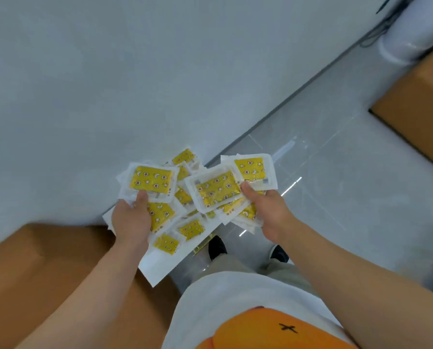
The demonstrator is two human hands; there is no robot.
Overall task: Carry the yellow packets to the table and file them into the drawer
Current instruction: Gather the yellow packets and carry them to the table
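Note:
Several yellow packets (216,188), each a yellow star-and-moon pad in a clear white-edged wrapper, lie heaped across both of my hands at mid-frame. My left hand (131,219) cups the left side of the heap from below, its thumb pressing on the top packet (151,181). My right hand (268,214) holds the right side, thumb on top of the packets there. A large white sheet (160,267) sticks out under the heap. No table or drawer is in view.
A grey-white wall (109,71) fills the upper left, meeting a glossy tiled floor (336,185). Cardboard boxes stand at lower left (34,260) and at right (416,109). A white cylinder with black cables (406,39) is at top right. My dark shoes (216,246) are below the packets.

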